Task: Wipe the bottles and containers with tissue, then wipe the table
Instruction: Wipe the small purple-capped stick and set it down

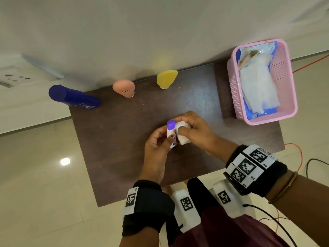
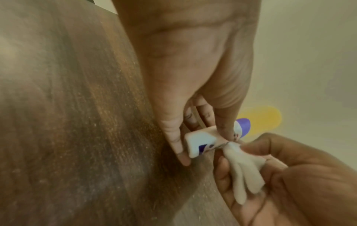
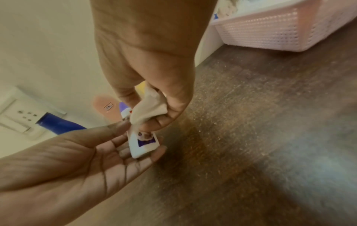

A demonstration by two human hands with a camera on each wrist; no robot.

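A small white tube with a purple cap is held above the middle of the dark brown table. My left hand pinches it between thumb and fingers. My right hand grips a crumpled white tissue pressed against the tube's side. A blue bottle, a peach bottle and a yellow bottle stand along the far edge by the wall.
A pink plastic basket holding tissue packs sits at the table's right end. A wall socket plate is at far left. Red and black cables trail on the floor to the right.
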